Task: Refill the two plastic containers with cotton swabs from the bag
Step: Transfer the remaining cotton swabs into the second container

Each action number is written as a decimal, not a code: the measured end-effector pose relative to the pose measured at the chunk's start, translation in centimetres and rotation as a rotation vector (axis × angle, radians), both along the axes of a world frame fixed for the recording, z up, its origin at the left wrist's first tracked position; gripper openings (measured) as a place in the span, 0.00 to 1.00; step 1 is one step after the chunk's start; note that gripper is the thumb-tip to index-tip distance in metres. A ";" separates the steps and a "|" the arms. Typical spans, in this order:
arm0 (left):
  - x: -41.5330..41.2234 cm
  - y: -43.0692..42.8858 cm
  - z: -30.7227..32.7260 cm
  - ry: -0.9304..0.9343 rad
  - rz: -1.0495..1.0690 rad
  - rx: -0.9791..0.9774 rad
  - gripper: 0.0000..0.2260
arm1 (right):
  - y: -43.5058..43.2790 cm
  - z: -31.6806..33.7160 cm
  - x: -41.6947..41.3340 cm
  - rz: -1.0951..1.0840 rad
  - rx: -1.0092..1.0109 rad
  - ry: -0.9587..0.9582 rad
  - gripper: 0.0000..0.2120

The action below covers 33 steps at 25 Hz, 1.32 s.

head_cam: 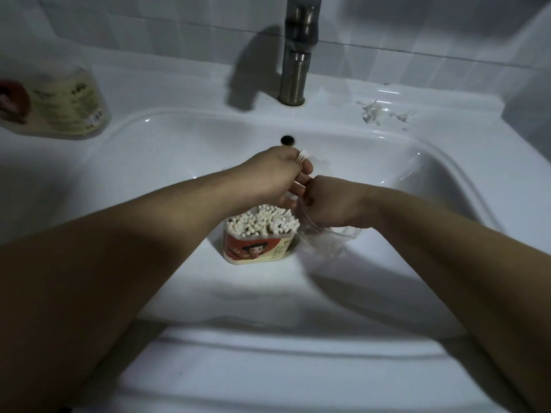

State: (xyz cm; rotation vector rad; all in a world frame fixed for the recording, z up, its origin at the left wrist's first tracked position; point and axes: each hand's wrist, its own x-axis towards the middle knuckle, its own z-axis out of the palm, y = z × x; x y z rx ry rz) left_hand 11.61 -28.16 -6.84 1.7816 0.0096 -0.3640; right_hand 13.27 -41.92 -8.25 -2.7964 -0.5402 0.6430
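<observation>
While the left hand (pixel 280 174) pinches a few swabs (pixel 302 155) and the right hand (pixel 334 204) grips the seemingly empty bag (pixel 325 238), the container (pixel 259 242) below in the sink (pixel 402 189) looks full. The second container (pixel 59 105), far left, is too blurred to judge.

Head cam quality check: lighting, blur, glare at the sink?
Head view: dim overall, brightest around the swab container in the sink; the faucet and the second container on the counter are blurred; small glare streaks on the sink's rim; the faucet throws a hard shadow beside it; wide-angle bends the sink's front edge.
</observation>
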 end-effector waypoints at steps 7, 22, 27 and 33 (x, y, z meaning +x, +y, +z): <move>0.2 0.1 -0.3 -0.021 -0.010 0.066 0.12 | 0.5 -0.7 0.2 -0.001 -0.006 -0.113 0.05; 0.2 0.4 -0.1 -0.088 0.025 -0.004 0.12 | -2.8 4.3 0.8 -0.362 0.925 0.058 0.07; 0.4 0.6 0.2 -0.087 0.036 -0.094 0.11 | -2.5 3.7 1.1 -0.457 0.973 -0.089 0.07; 0.2 0.4 0.0 -0.042 -0.021 -0.105 0.13 | -2.1 3.2 1.1 -0.380 0.985 -0.170 0.07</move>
